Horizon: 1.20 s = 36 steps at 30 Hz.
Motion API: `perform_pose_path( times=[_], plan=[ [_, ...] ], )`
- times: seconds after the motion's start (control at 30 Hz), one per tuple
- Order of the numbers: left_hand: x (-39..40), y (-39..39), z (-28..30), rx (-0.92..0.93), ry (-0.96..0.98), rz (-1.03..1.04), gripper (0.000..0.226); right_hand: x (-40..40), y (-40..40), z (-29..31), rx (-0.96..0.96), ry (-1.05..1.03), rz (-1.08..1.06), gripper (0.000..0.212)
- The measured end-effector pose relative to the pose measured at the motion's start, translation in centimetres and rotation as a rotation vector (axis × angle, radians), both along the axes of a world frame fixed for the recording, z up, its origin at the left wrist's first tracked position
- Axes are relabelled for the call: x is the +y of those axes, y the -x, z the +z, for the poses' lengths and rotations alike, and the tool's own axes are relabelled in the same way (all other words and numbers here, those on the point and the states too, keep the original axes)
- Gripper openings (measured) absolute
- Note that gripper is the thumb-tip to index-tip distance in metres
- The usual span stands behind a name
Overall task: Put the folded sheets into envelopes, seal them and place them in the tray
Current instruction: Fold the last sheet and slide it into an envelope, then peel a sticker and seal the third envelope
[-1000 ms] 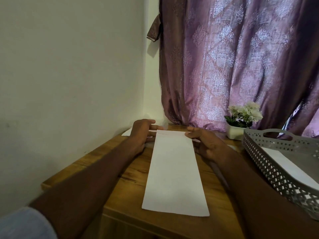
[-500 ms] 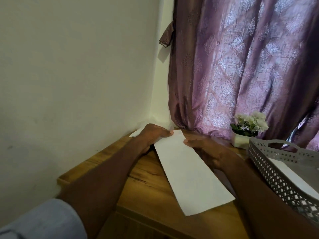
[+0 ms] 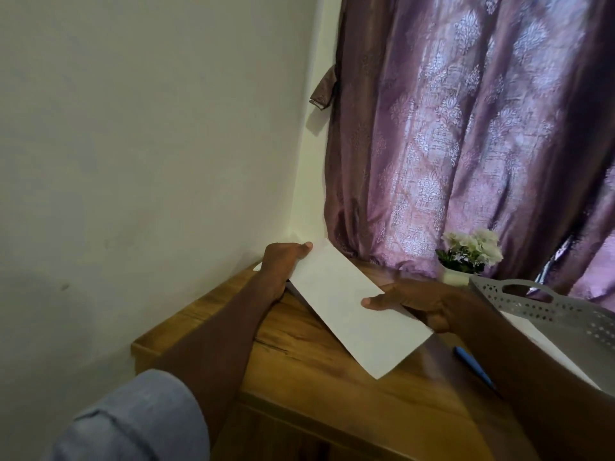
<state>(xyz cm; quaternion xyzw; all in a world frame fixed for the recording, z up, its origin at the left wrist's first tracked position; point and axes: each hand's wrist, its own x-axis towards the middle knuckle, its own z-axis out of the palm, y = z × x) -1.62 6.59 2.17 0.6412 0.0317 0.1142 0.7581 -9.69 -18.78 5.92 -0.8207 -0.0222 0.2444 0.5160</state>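
Note:
A long white envelope [image 3: 346, 304] is lifted off the wooden table [image 3: 319, 387] and slants from far left to near right. My left hand [image 3: 283, 264] grips its far end, thumb on top. My right hand [image 3: 416, 302] pinches its right edge near the middle, thumb on the face. A perforated grey tray [image 3: 545, 309] stands at the right with a white envelope [image 3: 545, 347] lying in it. A sliver of more white paper [image 3: 257, 267] shows behind my left wrist.
A blue pen [image 3: 474, 367] lies on the table between the envelope and the tray. A small white pot of white flowers [image 3: 466, 257] stands at the back by the purple curtain [image 3: 466, 134]. A cream wall [image 3: 149, 144] borders the table's left side.
The envelope lay flat and straight on the table; both hands have raised it and swung its near end to the right. My right hand slid down along its edge.

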Motion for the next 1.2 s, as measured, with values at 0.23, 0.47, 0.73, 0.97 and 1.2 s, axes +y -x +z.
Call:
perform_pose_path(
  times=[0.23, 0.47, 0.73, 0.97, 1.2],
  plan=[
    [1.1, 2.0, -0.5, -0.101, 0.004, -0.028, 0.015, -2.1, 1.6, 1.8, -0.118, 0.088, -0.013, 0.02],
    [2.3, 6.1, -0.6, -0.167, -0.071, -0.091, 0.017, -2.0, 4.6, 6.0, -0.74, 0.606, -0.019, 0.014],
    [4.1, 10.5, -1.4, -0.19, -0.381, 0.045, 0.023, 0.5, 9.2, 2.2, -0.977, 0.786, 0.056, 0.049],
    [4.6, 12.2, -2.4, -0.135, -0.633, 0.023, 0.033, 0.5, 13.2, -2.9, -0.707, 0.711, 0.113, 0.043],
    [2.0, 12.7, -2.1, -0.196, -1.188, -0.146, 0.045, 1.9, 10.2, -4.6, -0.864, 0.59, 0.026, 0.043]
  ],
)
